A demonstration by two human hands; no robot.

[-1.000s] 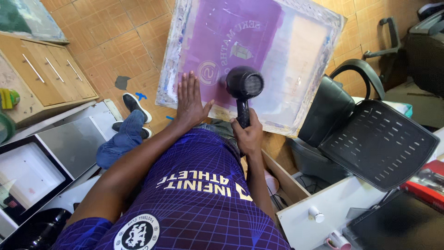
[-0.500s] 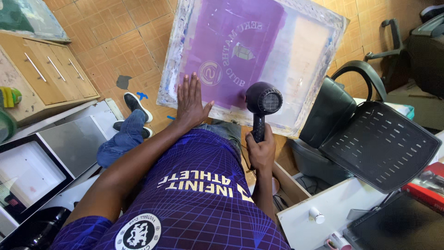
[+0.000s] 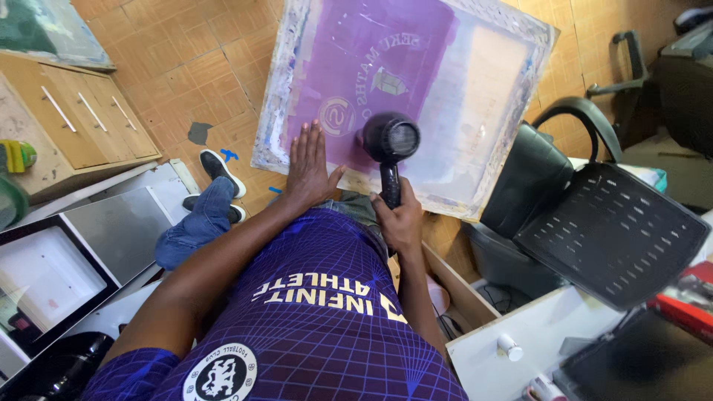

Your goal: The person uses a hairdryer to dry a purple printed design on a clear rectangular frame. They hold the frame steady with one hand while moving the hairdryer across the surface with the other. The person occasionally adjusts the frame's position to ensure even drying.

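While right hand point(image 3: 402, 220) grips dryer point(image 3: 391, 141), flat left hand point(image 3: 310, 165) hides screen point(image 3: 475, 82).

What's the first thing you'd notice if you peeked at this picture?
The big purple printing screen in its pale frame fills the top middle, leaning over the tiled floor. The left hand lies flat on its lower edge, while the right hand grips a black hair dryer pointed at the purple part. A black mesh office chair lies tipped over on the right.
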